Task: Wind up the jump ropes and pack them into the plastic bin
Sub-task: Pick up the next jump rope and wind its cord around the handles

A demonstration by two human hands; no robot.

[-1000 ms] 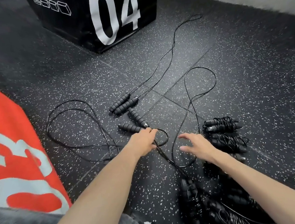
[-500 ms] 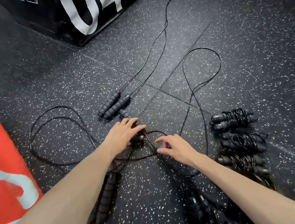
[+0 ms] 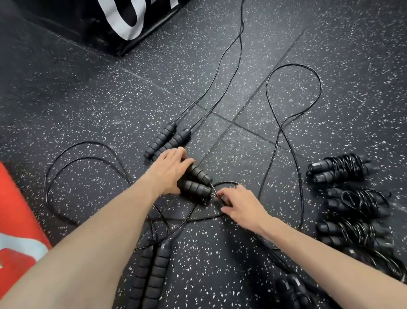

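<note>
Jump rope handles (image 3: 195,184), a black ribbed pair lying side by side, sit on the floor (image 3: 336,58) at frame centre. The left hand (image 3: 172,171) rests over their butt ends with fingers curled around the pair, gripping them. The right hand (image 3: 241,208), just beside at 4 o'clock of the handles, pinches the thin black cord (image 3: 215,193) where it leaves the handle tips; thumb and forefinger are closed on it, the other fingers loosely bent.

A second handle pair (image 3: 167,141) lies touching the left fingertips at 12 o'clock, its cords running toward 1 o'clock past the black box (image 3: 118,17). A third handle pair (image 3: 151,273) lies under the left forearm at 7 o'clock. Loose cord loops (image 3: 76,162) spread at 9 o'clock, reaching near the red pad (image 3: 8,218) at the left edge. A further long loop (image 3: 293,74) extends toward 1 o'clock.

Wound rope bundles (image 3: 337,169) are lined in a column at 3 to 5 o'clock, well apart from the hands; the lower ones are blurred. Open floor lies between the right hand and this column, crossed by one cord.

The floor is dark rubber tile with white flecks and visible seams. The black box at 12 o'clock carries large white numerals, cropped by the top edge.
</note>
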